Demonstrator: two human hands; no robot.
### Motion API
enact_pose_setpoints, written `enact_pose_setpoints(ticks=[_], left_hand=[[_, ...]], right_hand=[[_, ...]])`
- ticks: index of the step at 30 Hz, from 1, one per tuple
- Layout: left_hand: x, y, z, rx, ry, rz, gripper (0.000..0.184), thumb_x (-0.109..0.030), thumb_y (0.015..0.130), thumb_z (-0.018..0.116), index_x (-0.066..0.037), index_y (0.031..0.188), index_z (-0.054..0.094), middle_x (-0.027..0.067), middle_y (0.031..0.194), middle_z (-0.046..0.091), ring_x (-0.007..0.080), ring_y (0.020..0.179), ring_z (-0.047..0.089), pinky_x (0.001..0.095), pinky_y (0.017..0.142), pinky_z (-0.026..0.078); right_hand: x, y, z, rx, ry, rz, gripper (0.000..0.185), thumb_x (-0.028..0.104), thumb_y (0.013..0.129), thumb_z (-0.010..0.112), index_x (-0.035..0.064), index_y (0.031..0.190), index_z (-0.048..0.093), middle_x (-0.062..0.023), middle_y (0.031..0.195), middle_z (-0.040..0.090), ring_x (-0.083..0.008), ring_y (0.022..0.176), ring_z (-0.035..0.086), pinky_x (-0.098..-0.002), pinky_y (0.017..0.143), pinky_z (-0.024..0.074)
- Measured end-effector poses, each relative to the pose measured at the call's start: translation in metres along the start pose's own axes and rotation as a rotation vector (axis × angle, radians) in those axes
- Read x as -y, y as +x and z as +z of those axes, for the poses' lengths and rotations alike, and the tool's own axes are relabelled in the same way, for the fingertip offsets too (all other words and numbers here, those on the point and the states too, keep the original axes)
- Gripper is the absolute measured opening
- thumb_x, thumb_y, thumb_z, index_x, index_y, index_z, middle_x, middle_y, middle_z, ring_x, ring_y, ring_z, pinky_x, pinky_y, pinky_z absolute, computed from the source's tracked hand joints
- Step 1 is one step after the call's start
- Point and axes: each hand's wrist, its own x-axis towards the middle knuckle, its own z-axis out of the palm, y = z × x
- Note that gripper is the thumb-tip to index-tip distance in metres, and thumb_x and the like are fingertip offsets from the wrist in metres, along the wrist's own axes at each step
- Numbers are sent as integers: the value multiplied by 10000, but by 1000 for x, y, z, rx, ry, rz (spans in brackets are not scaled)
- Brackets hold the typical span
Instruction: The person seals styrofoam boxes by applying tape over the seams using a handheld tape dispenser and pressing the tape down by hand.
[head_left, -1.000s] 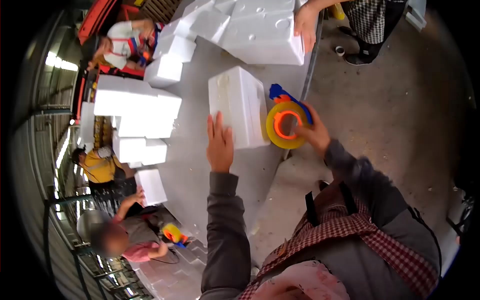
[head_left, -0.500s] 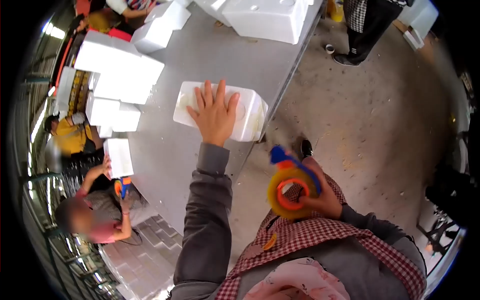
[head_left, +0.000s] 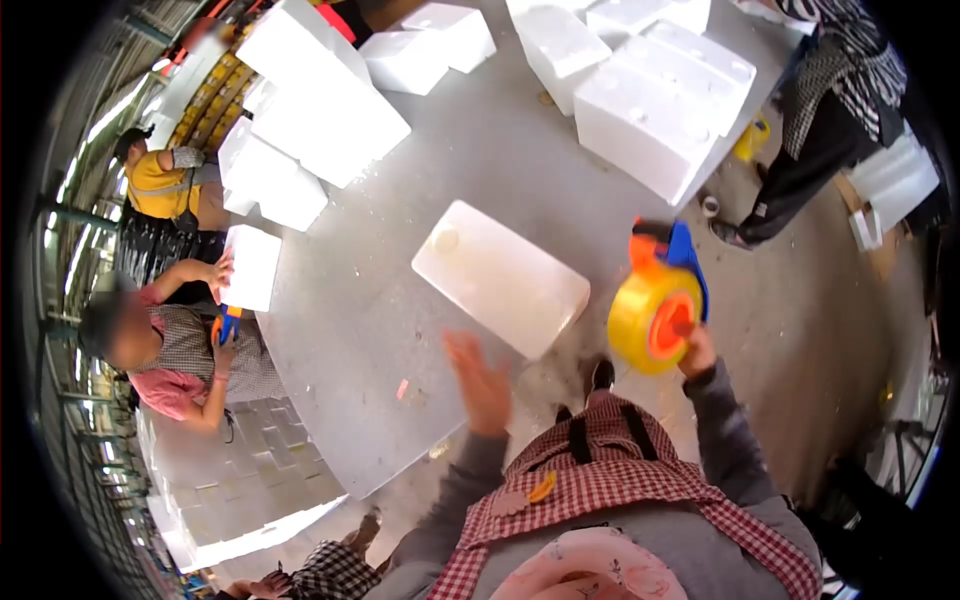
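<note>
A white foam box (head_left: 500,275) lies at an angle on the grey table (head_left: 370,330), its right end near the table edge. My left hand (head_left: 480,385) is just below the box, apart from it, with its fingers spread and slightly blurred; it holds nothing. To the right of the box, my right hand (head_left: 698,350) grips a tape dispenser (head_left: 655,310) with a wide yellow roll, an orange hub and a blue handle. The dispenser is held clear of the box, over the floor side.
More white foam boxes (head_left: 650,110) stand at the table's far side and left (head_left: 320,90). A co-worker (head_left: 190,350) at the left holds a box and another tape dispenser (head_left: 228,322). Another person (head_left: 835,130) stands at the upper right. Stacked boxes (head_left: 240,450) fill the lower left.
My left hand has come off the box and moved back toward me. The tape dispenser has risen and shifted right in my right hand. The view has turned, and the box now lies slanted.
</note>
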Motion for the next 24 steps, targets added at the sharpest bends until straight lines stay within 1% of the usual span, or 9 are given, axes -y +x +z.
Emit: enact_pose_setpoints(ticks=[3, 5, 9, 12, 14, 17, 20, 22, 24], left_hand=[[-7, -25, 57, 19, -37, -215, 690, -576, 911, 314, -159, 1434, 145, 78, 1441, 257, 194, 1291, 253, 549, 986, 244], [-12, -10, 58, 267, 36, 12, 639, -507, 944, 297, -58, 1395, 240, 103, 1359, 375, 189, 1187, 398, 429, 986, 326], [-49, -12, -9, 91, 94, 156, 470, -318, 959, 375, 16, 1290, 385, 121, 1237, 497, 244, 1100, 508, 350, 934, 411], [-77, -3, -92, -141, -247, 131, 409, -268, 940, 413, 20, 1230, 445, 122, 1178, 533, 250, 1041, 541, 342, 899, 436], [-95, 1, -184, -341, -116, 181, 394, -244, 933, 424, 20, 1225, 449, 127, 1189, 525, 250, 1049, 534, 344, 894, 435], [-130, -5, -325, -937, 714, 280, 373, -209, 923, 439, 20, 1217, 454, 136, 1204, 513, 250, 1061, 522, 348, 886, 433], [-174, 2, -297, -1470, 1236, 523, 355, -173, 913, 454, 21, 1209, 460, 144, 1219, 501, 250, 1073, 511, 352, 879, 431], [-170, 54, -217, -1129, 947, 906, 344, -150, 906, 465, 21, 1204, 464, 150, 1229, 493, 250, 1081, 503, 355, 874, 430], [-124, 131, -93, -658, 736, 886, 382, -136, 880, 489, 3, 1233, 441, 122, 1220, 492, 247, 1141, 461, 348, 944, 394]], right_hand=[[-22, 97, 15, 125, 233, -45, 440, 248, 785, 518, -10, 1142, 514, -109, 1041, 613, -238, 897, 613, -351, 786, 503], [-27, 113, 64, 345, 281, 213, 452, 203, 755, 558, 3, 1158, 522, -110, 1110, 592, -233, 999, 580, -363, 897, 461], [-4, 90, 208, 713, 42, 280, 717, 51, 719, 713, 42, 1329, 336, -108, 1287, 443, -221, 1187, 437, -371, 1006, 374], [-55, 104, 285, 985, -114, 60, 719, 34, 702, 665, 69, 1341, 337, -94, 1271, 436, -202, 1170, 430, -338, 1023, 336], [-76, 104, 329, 1042, 143, 390, 713, -2, 667, 578, 61, 1337, 340, -92, 1222, 467, -184, 1136, 446, -316, 1013, 339], [-79, 115, 322, 1094, 29, 185, 743, 75, 690, 676, 57, 1347, 332, -102, 1290, 429, -185, 1204, 400, -325, 1045, 298], [-8, 128, 239, 930, 94, 341, 786, 210, 738, 726, 71, 1372, 282, -117, 1367, 347, -233, 1256, 360, -383, 1058, 281], [34, 115, 164, 542, 28, 141, 719, 205, 765, 706, 72, 1346, 303, -160, 1346, 359, -284, 1227, 395, -451, 1030, 323], [42, 88, 83, 194, 267, -13, 813, 513, 773, 590, 63, 1376, 284, -179, 1340, 391, -342, 1210, 418, -481, 1003, 347]])
